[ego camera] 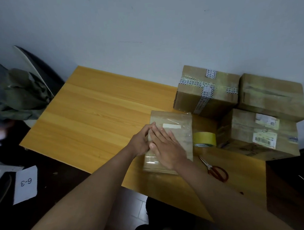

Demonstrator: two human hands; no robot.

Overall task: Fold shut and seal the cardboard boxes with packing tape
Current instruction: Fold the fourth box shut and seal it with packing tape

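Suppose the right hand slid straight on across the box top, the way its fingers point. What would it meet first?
Probably the left hand: the right hand lies flat on the box, fingers aimed up-left toward the left hand's fingertips, which already look to be touching it.

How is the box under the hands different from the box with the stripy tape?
The box under the hands is flatter and wrapped in clear tape; the striped-tape box is taller, crossed with printed tape. Both hands, left hand and right hand, touch the first; nobody touches the second. Both are brown cardboard.

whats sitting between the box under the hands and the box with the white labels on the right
The roll of yellow packing tape stands on the table between the box being pressed and the labelled box, seen in the head view.
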